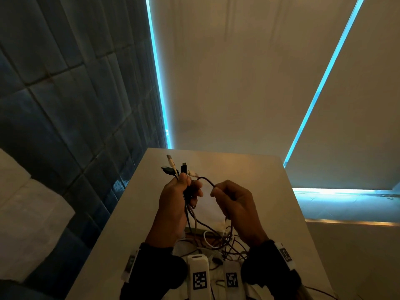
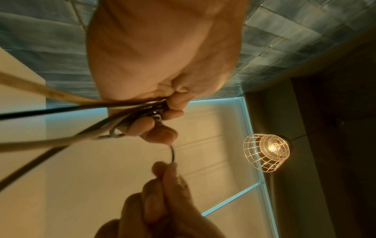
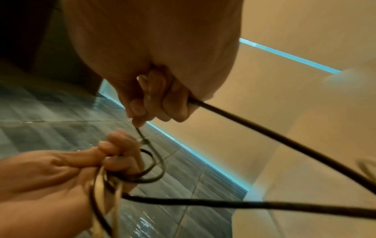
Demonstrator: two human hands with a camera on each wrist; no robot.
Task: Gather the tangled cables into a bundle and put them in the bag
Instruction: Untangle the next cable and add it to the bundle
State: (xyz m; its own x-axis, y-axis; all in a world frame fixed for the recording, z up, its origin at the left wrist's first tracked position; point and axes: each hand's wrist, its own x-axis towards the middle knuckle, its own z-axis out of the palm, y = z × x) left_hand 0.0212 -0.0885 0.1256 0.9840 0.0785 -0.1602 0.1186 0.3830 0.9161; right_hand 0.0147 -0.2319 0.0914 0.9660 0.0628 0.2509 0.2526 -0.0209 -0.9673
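My left hand point(image 1: 184, 191) is raised above the table and grips a bundle of cables point(image 1: 188, 211); several plug ends point(image 1: 175, 166), black and white, stick up out of the fist. In the left wrist view the same left hand point(image 2: 162, 112) curls round dark and pale cables point(image 2: 91, 111). A thin dark cable point(image 1: 205, 180) arcs from that fist to my right hand point(image 1: 225, 197), which pinches it. The right wrist view shows my right hand point(image 3: 150, 99) holding this dark cable point(image 3: 264, 133). A tangle of loose cables point(image 1: 218, 241) hangs down between my wrists onto the table. No bag is recognisable.
The white table point(image 1: 249, 169) runs forward to a pale wall with blue light strips point(image 1: 160, 83). Dark tiled wall point(image 1: 65, 94) stands to the left. A wire-caged lamp point(image 2: 268, 151) shows in the left wrist view. A white cloth-like sheet point(image 1: 218, 280) lies under the tangle.
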